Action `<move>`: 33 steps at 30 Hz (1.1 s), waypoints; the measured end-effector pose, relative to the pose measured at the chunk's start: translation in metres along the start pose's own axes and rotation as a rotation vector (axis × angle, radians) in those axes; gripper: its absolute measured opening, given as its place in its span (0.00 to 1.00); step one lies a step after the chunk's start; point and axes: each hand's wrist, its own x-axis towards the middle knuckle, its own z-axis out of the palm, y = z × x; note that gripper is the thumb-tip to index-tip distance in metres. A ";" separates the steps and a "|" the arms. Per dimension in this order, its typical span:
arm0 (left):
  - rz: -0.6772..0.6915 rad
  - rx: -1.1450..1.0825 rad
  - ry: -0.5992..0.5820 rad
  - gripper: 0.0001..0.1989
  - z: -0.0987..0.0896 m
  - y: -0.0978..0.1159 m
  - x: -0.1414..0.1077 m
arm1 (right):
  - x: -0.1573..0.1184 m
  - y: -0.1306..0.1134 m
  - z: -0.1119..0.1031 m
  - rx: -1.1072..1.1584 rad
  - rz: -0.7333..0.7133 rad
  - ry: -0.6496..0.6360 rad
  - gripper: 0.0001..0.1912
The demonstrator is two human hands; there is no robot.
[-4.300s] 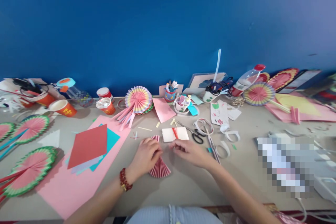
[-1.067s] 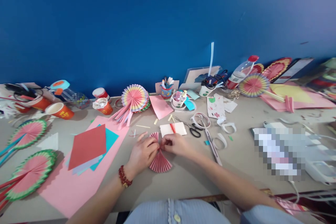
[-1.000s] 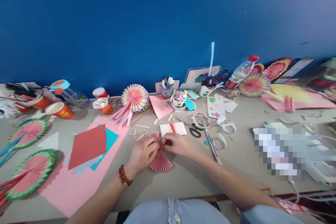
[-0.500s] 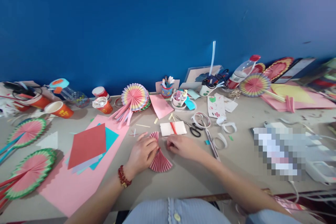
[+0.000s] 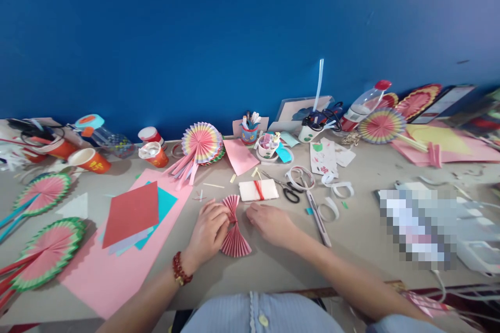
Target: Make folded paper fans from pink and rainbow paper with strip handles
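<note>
In front of me lies a pink pleated paper fan (image 5: 236,242), pinched narrow at the middle and flared at both ends like a bow. My left hand (image 5: 211,226) grips its left side near the waist, fingers bent, a red bead bracelet on the wrist. Just right of the waist, my right hand (image 5: 269,222) is closed in a pinch, apart from the paper; anything between its fingertips is too small to make out. Behind it rests a white bundle (image 5: 248,191) wrapped with a red band. Black-handled scissors (image 5: 291,194) and a utility knife (image 5: 318,218) lie to the right.
Coloured paper sheets (image 5: 130,213) lie on a large pink sheet (image 5: 97,283) to the left. Finished round paper fans (image 5: 49,255) lie beyond it. Along the wall stand paper cups (image 5: 89,160) and a bottle (image 5: 363,106). White tape strips (image 5: 328,210) and a blurred-out device (image 5: 416,226) are at right.
The fan's lower end has shifted slightly left and looks narrower. My left thumb has drawn back from the waist, leaving more of it visible. My right hand has moved slightly.
</note>
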 end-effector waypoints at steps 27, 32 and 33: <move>-0.089 -0.302 -0.002 0.08 -0.001 0.000 0.008 | -0.003 0.001 0.001 0.360 0.058 0.132 0.06; -0.086 -0.343 -0.044 0.08 0.000 0.003 0.010 | -0.002 -0.002 0.005 0.475 0.132 0.165 0.07; -0.081 -0.347 -0.045 0.08 0.001 0.003 0.010 | -0.002 -0.002 0.005 0.492 0.143 0.172 0.07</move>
